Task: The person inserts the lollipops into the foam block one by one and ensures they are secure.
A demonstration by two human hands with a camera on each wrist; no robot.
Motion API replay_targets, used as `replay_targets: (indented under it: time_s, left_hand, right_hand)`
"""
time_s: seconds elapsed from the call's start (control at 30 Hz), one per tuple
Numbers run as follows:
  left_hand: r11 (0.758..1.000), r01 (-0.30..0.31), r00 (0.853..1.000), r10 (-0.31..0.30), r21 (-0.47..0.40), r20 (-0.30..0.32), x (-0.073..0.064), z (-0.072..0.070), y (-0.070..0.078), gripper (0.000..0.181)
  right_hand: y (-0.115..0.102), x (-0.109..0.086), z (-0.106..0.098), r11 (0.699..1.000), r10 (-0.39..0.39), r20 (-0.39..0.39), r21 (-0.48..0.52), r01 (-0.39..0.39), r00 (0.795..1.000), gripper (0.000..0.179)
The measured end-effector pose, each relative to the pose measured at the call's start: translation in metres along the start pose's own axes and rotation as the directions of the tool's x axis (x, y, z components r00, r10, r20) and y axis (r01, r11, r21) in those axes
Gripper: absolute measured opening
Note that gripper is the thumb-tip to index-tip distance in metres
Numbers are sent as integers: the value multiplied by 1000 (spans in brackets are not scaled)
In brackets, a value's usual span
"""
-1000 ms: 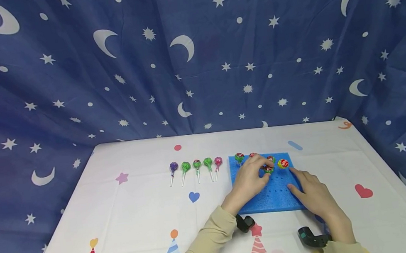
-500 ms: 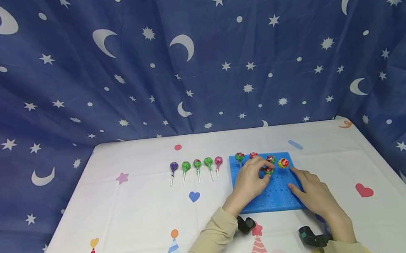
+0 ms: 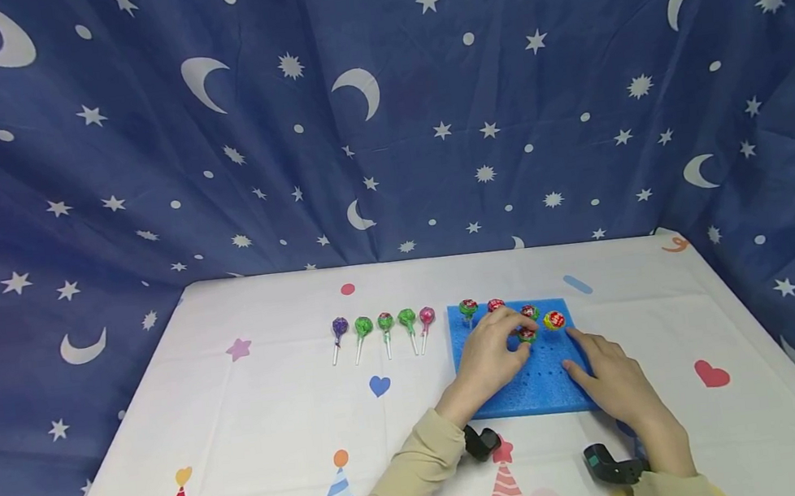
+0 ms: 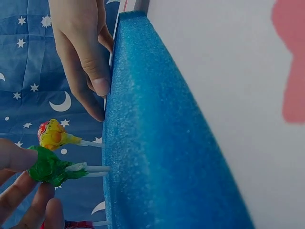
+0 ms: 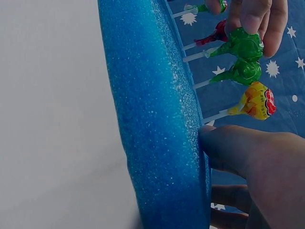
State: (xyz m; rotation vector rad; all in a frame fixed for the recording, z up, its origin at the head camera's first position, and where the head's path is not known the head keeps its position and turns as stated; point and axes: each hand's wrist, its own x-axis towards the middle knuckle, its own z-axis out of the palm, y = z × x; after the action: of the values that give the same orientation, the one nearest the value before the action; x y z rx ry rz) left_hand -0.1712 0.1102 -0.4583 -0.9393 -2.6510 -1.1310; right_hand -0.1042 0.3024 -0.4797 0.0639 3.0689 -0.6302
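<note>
My left hand pinches the wrapped head of a green lollipop between thumb and fingers. In both wrist views the stick of that lollipop meets the top face of the blue foam board, its tip hidden there. Another green lollipop stands just behind it, and a yellow one stands to the right. Further left on the board are a red lollipop and a green-and-red one. My right hand rests on the board's right edge, thumb on top, fingers extended along the side.
Left of the board, several lollipops lie in a row on the white printed tablecloth, among them a purple one and a pink one. Small holes mark the board's top. A blue star-patterned curtain hangs behind the table.
</note>
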Motion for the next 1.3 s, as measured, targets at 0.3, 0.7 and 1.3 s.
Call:
replay_targets:
  time_s: [0.3,0.7,1.3]
  left_hand:
    - [1000,24,1000,-24,11,12,0,-7,-1,23]
    - [995,79,997,-79,-58,-4,-12,-20,-7,24]
    - [960,161,976,-189,-228,-109,-36,-39,-32,23]
  right_hand:
    - [-1,1,1,1000,-2,-3,-5,2,1000,63]
    - [-2,1,0,1000,-8,-3,3,8,1000,62]
    - [-1,-1,2,1000,2,-2,-1,-2,1000,63]
